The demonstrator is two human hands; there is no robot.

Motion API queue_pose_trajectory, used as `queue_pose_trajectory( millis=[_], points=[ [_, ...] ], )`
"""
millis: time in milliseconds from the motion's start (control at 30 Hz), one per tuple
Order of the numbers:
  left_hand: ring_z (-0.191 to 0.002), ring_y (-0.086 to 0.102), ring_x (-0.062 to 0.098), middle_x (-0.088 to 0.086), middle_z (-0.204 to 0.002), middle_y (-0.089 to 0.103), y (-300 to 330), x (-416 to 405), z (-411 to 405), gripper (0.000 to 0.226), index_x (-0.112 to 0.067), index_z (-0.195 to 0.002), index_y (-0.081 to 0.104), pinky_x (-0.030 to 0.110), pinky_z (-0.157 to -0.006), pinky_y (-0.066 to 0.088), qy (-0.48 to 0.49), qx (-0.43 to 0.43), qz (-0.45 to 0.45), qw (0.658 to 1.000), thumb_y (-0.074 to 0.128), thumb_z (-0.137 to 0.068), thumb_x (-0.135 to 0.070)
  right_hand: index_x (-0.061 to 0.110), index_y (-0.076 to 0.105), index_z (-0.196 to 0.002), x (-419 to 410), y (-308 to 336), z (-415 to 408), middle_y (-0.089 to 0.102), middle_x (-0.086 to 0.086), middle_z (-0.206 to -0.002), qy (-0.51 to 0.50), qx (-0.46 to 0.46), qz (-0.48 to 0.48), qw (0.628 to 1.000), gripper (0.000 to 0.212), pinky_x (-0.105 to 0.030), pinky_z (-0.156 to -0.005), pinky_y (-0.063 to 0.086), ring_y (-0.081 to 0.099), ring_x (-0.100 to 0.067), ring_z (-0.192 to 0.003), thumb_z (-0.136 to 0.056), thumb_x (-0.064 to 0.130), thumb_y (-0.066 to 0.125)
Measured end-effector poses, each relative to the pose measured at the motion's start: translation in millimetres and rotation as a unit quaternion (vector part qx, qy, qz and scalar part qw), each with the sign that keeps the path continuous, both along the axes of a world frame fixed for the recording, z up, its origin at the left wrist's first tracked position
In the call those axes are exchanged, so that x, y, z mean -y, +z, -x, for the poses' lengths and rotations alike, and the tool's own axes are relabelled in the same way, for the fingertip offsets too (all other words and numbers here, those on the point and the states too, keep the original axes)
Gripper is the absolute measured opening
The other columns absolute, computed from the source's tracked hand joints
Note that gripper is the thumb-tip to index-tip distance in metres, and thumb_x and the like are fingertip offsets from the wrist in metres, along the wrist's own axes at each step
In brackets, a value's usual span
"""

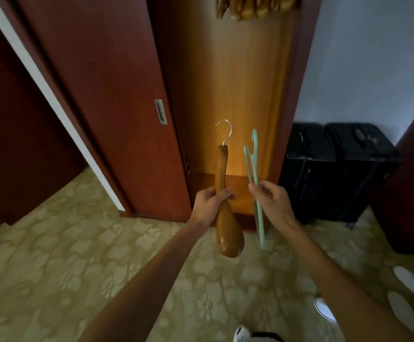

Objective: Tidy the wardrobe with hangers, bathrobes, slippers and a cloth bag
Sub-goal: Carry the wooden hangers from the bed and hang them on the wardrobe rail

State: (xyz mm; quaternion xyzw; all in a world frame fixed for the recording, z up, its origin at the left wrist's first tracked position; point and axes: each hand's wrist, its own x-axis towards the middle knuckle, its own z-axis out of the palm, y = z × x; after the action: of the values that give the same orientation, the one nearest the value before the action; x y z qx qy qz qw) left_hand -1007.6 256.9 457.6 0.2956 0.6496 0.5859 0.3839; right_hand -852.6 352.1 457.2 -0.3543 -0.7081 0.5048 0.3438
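Wooden hanger [222, 174] — mid-length in left grip [209, 206]

My brown wooden hanger [222, 183], pale green plastic hangers [255, 166], beige floral carpet [53, 255], black luggage [336, 166] at right.

patterned beige carpet [53, 280] carries two black suitcases [336, 169] by the wall and white slippers [408, 292] at right.
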Motion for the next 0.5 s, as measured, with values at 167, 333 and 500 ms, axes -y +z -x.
queue_pose_trajectory(
  millis=[167,333,500],
  points=[
    [-0.066,0.061,0.019,0.009,-0.075,0.069,30.1,-81.1,81.9,0.031,-0.002,-0.091,0.078,0.028,-0.062,0.049,0.016,-0.002,-0.026,1.0,0.072,-0.092,-0.033,0.015,0.062,-0.073,-90.0,26.3,83.4,0.054,0.006,-0.064,0.019,-0.01,-0.021,1.0,0.034,-0.021,-0.062,0.041,0.051,-0.007,-0.063,-0.098,0.04,0.06],
    [-0.069,0.062,0.024,0.007,-0.072,0.069,49.4,-155.1,165.8,0.025,-0.013,-0.079,0.078,0.03,-0.063,0.052,0.009,0.0,-0.053,0.999,0.071,-0.092,-0.033,0.013,0.063,-0.078,-161.1,47.1,172.4,0.053,0.005,-0.065,0.025,-0.011,-0.043,0.999,0.035,-0.015,-0.056,0.037,0.048,-0.005,-0.06,-0.098,0.041,0.059],
    [-0.076,0.056,0.032,0.023,-0.083,0.06,64.0,-235.5,255.6,0.03,-0.014,-0.079,0.08,0.042,-0.07,0.045,-0.003,-0.013,-0.078,0.997,0.073,-0.089,-0.042,0.019,0.058,-0.07,-228.6,69.7,264.5,0.045,0.013,-0.056,0.032,-0.021,-0.062,0.997,0.035,-0.016,-0.055,0.035,0.043,-0.004,-0.056,-0.098,0.039,0.059]
  ],
)
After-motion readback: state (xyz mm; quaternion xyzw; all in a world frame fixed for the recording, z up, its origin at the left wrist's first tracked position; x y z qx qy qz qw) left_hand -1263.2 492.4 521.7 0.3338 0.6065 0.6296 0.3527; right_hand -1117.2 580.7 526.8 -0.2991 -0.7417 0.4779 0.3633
